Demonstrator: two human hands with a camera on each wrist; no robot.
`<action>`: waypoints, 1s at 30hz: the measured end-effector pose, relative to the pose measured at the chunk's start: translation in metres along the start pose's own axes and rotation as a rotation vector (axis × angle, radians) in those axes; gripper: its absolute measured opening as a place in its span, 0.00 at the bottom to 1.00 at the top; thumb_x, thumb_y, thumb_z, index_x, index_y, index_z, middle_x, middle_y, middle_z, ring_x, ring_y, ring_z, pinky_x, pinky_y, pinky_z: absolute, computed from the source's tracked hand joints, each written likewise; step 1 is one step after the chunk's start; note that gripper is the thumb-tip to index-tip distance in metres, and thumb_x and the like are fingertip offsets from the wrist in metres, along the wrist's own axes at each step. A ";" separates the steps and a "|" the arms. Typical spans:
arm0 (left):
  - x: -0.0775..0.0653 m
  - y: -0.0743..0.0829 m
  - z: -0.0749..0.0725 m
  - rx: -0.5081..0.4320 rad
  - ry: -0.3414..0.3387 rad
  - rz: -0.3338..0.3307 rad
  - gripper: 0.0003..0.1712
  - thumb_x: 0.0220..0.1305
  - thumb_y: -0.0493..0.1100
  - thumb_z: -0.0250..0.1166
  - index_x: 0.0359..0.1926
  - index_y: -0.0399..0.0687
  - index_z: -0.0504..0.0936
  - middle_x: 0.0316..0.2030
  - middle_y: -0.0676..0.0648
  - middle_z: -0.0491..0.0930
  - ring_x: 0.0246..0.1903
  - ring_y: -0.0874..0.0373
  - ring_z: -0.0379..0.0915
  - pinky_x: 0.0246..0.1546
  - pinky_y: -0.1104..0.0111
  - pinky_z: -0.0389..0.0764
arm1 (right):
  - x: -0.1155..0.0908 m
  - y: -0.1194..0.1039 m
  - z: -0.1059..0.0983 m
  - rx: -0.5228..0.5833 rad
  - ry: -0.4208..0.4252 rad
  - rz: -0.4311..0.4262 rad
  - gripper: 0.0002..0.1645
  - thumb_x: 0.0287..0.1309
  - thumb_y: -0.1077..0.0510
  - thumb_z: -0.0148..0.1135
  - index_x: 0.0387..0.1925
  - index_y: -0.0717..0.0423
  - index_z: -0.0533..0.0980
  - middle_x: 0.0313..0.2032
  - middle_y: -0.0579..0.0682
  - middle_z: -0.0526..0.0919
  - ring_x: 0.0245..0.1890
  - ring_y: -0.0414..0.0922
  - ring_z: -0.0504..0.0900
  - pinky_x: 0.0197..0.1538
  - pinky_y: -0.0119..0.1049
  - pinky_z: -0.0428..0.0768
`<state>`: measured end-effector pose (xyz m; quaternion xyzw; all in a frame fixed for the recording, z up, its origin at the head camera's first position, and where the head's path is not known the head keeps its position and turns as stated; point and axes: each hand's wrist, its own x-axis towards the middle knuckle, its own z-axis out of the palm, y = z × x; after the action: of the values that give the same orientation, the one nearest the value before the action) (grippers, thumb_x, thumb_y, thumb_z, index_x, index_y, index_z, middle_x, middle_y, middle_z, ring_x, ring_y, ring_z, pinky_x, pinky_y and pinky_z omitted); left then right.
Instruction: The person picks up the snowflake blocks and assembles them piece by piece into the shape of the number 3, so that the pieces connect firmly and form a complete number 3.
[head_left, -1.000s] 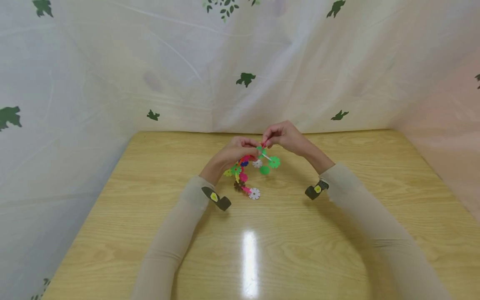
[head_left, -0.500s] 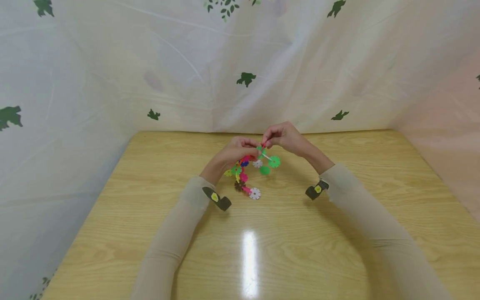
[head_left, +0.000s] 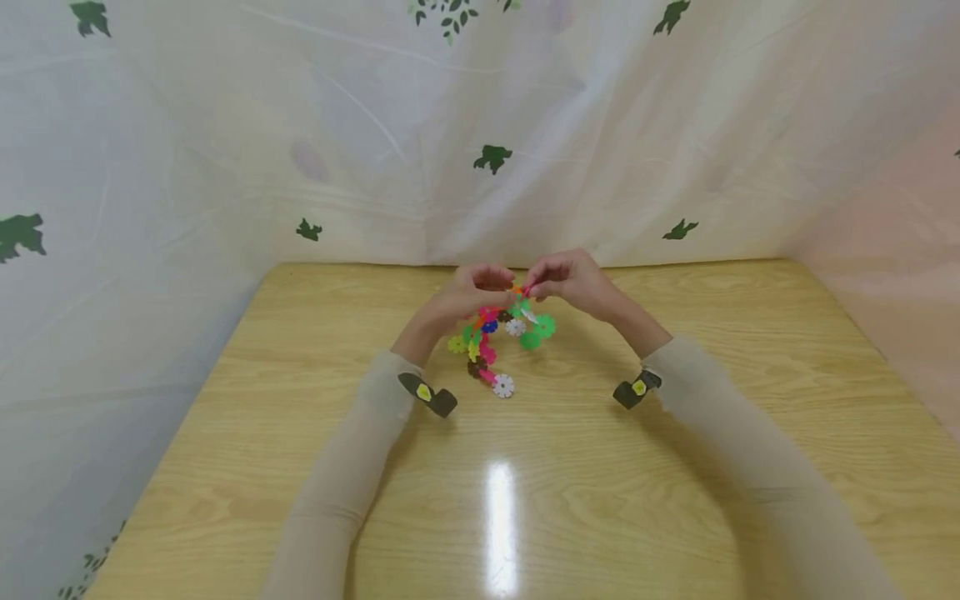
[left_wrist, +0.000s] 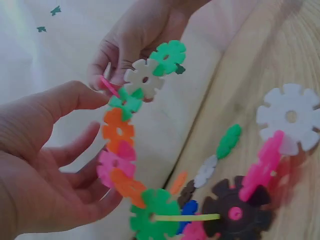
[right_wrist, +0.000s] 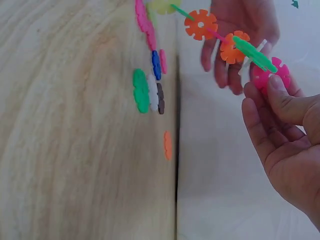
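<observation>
A chain of interlocking snowflake discs (left_wrist: 118,131) hangs in a curve between the hands, in green, white, orange, pink and other colours. The right hand (head_left: 576,282) pinches a pink disc (right_wrist: 283,70) at the chain's upper end between thumb and fingers. Just left of it is the left hand (head_left: 467,293), its fingers spread apart. In the left wrist view, the left thumb tip lies close to a green disc (left_wrist: 131,103); whether they touch, I cannot tell. A white disc (left_wrist: 290,116) ends the chain's lower part, joined through a pink disc to a dark brown one (left_wrist: 235,212).
Loose discs lie on the wooden table (head_left: 600,467) near its back edge, among them a green (right_wrist: 141,91), a blue (right_wrist: 156,65) and an orange one (right_wrist: 168,145). A pale curtain (head_left: 360,167) with leaf prints hangs behind. Wrist cameras (head_left: 444,403) sit on both sleeves.
The left hand's fingers have parted from their pinch on the chain and moved slightly up and left. The right hand keeps its pink disc. The chain's lower end has swung slightly left.
</observation>
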<state>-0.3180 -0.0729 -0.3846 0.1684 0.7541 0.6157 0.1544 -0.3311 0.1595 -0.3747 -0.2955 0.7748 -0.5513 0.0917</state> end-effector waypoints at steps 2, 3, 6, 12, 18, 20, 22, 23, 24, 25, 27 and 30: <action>-0.003 0.005 0.000 0.029 0.080 0.010 0.22 0.66 0.38 0.69 0.59 0.35 0.76 0.60 0.35 0.76 0.56 0.49 0.73 0.62 0.59 0.78 | -0.003 0.001 0.001 0.007 0.004 0.004 0.05 0.63 0.71 0.64 0.40 0.73 0.81 0.35 0.51 0.87 0.36 0.47 0.87 0.45 0.39 0.88; -0.004 0.008 0.000 0.035 0.124 0.018 0.22 0.66 0.38 0.69 0.58 0.35 0.76 0.58 0.36 0.77 0.54 0.50 0.73 0.60 0.61 0.79 | -0.004 0.002 0.001 0.005 0.005 0.007 0.06 0.63 0.71 0.65 0.40 0.73 0.81 0.35 0.50 0.88 0.36 0.45 0.88 0.45 0.40 0.88; -0.010 0.016 0.003 0.020 0.223 0.022 0.20 0.65 0.39 0.71 0.54 0.35 0.78 0.48 0.42 0.81 0.47 0.54 0.76 0.53 0.65 0.81 | -0.008 0.003 0.001 0.003 0.008 0.009 0.07 0.64 0.70 0.65 0.41 0.72 0.81 0.36 0.51 0.88 0.36 0.42 0.88 0.47 0.42 0.89; -0.021 0.021 0.010 -0.066 0.290 -0.037 0.11 0.64 0.41 0.72 0.41 0.37 0.83 0.33 0.48 0.86 0.33 0.59 0.82 0.43 0.65 0.87 | -0.016 0.004 0.000 -0.023 0.024 0.007 0.07 0.62 0.67 0.68 0.40 0.69 0.82 0.36 0.55 0.89 0.35 0.40 0.88 0.46 0.44 0.89; -0.030 0.006 0.016 -0.098 0.251 -0.143 0.13 0.64 0.43 0.73 0.41 0.36 0.87 0.33 0.43 0.90 0.32 0.55 0.88 0.50 0.53 0.87 | -0.022 0.008 0.002 -0.035 0.056 0.003 0.08 0.61 0.67 0.69 0.41 0.69 0.82 0.39 0.61 0.88 0.35 0.42 0.88 0.46 0.45 0.89; -0.032 0.000 0.019 -0.112 0.237 -0.167 0.14 0.63 0.42 0.73 0.43 0.34 0.87 0.35 0.41 0.90 0.36 0.49 0.89 0.52 0.49 0.85 | -0.024 0.009 0.002 -0.051 0.072 0.002 0.08 0.61 0.66 0.70 0.40 0.68 0.82 0.39 0.62 0.88 0.35 0.45 0.88 0.46 0.46 0.89; -0.033 -0.004 0.023 -0.138 0.232 -0.183 0.15 0.63 0.41 0.73 0.44 0.32 0.87 0.35 0.40 0.90 0.40 0.44 0.89 0.52 0.48 0.85 | -0.025 0.011 0.003 -0.061 0.087 0.001 0.08 0.61 0.65 0.71 0.40 0.66 0.83 0.39 0.62 0.88 0.36 0.50 0.88 0.45 0.46 0.89; -0.033 -0.006 0.025 -0.153 0.234 -0.190 0.15 0.62 0.41 0.73 0.44 0.32 0.87 0.36 0.40 0.90 0.42 0.41 0.88 0.52 0.48 0.84 | -0.026 0.012 0.004 -0.063 0.094 -0.002 0.07 0.60 0.65 0.71 0.40 0.65 0.83 0.39 0.62 0.88 0.36 0.52 0.88 0.45 0.47 0.89; -0.034 -0.007 0.027 -0.173 0.238 -0.193 0.15 0.62 0.41 0.73 0.44 0.31 0.87 0.35 0.39 0.90 0.44 0.39 0.87 0.52 0.47 0.84 | -0.026 0.012 0.004 -0.061 0.101 -0.003 0.07 0.60 0.65 0.71 0.39 0.65 0.83 0.39 0.62 0.88 0.37 0.54 0.88 0.45 0.47 0.89; -0.034 -0.008 0.029 -0.196 0.242 -0.194 0.15 0.62 0.40 0.73 0.44 0.30 0.87 0.35 0.39 0.90 0.45 0.38 0.87 0.52 0.47 0.84 | -0.027 0.013 0.005 -0.060 0.110 -0.004 0.07 0.60 0.64 0.71 0.39 0.65 0.83 0.38 0.61 0.88 0.36 0.55 0.88 0.44 0.47 0.89; -0.034 -0.009 0.031 -0.238 0.256 -0.195 0.14 0.62 0.38 0.73 0.44 0.30 0.87 0.35 0.39 0.90 0.45 0.38 0.86 0.53 0.47 0.83 | -0.028 0.014 0.008 -0.050 0.121 -0.005 0.08 0.60 0.64 0.72 0.39 0.65 0.83 0.37 0.59 0.88 0.36 0.56 0.88 0.44 0.46 0.89; -0.034 -0.010 0.033 -0.296 0.271 -0.196 0.14 0.61 0.35 0.73 0.45 0.27 0.86 0.35 0.38 0.90 0.41 0.42 0.88 0.54 0.48 0.82 | -0.028 0.015 0.012 -0.029 0.132 -0.004 0.09 0.59 0.65 0.72 0.39 0.66 0.83 0.36 0.56 0.89 0.35 0.51 0.89 0.43 0.45 0.89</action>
<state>-0.2735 -0.0608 -0.3995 -0.0145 0.6820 0.7189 0.1339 -0.3081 0.1692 -0.3981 -0.2613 0.7864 -0.5585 0.0353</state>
